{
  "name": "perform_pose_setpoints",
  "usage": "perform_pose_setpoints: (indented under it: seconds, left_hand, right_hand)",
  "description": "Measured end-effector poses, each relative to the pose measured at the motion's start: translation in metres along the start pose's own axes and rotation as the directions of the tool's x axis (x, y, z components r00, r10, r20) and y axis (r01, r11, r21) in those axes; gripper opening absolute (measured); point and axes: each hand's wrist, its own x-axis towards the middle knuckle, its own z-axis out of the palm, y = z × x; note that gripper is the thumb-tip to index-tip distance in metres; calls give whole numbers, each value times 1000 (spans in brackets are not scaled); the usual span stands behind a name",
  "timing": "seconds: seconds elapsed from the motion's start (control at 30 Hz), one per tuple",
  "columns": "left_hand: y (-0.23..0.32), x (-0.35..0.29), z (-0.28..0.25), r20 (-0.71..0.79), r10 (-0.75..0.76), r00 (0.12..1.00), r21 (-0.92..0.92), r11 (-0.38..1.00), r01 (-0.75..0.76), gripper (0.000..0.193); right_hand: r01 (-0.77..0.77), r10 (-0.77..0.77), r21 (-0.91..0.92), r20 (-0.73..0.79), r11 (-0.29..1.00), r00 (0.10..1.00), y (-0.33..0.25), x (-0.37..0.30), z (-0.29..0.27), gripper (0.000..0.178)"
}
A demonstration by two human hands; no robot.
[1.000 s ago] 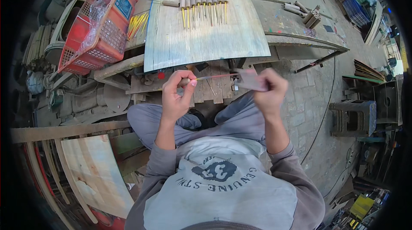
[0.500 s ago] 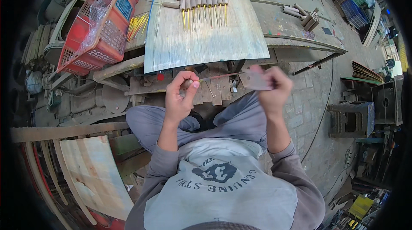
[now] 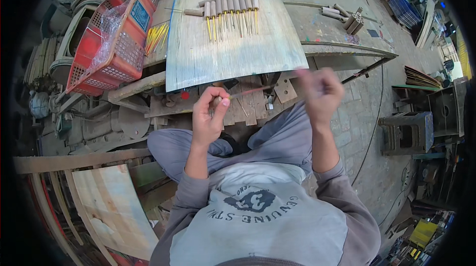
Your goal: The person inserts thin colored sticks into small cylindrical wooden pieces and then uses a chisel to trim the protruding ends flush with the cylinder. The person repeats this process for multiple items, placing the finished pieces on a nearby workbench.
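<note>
Left grip (image 3: 208, 116) pinches one end of a slim rod (image 3: 250, 91), which extends out to its right.

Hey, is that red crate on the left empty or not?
Not empty: crumpled clear plastic lies in the crate. How full it is, I cannot tell.

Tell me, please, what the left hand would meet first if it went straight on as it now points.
The left hand would probably meet the near edge of the pale board ahead first, though depth here is hard to judge.
</note>
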Motion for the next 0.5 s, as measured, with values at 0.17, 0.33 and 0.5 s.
perform_pose_setpoints:
  seconds: [0.17,0.33,0.5]
  left_hand:
    - [-1,2,0,53,-22,998,-29,999,24,9]
    - [1,4,12,-5,32,999,63,998,-31,12]
    - [6,7,19,7,33,999,66,997,-33,17]
  right_hand:
    - [-364,403,601,76,711,912,-8,0,3,17]
    - [-473,383,436,283,765,880,-35,-6,4,8]
    - [-393,446,503,17,770,895,-21,-2,18,17]
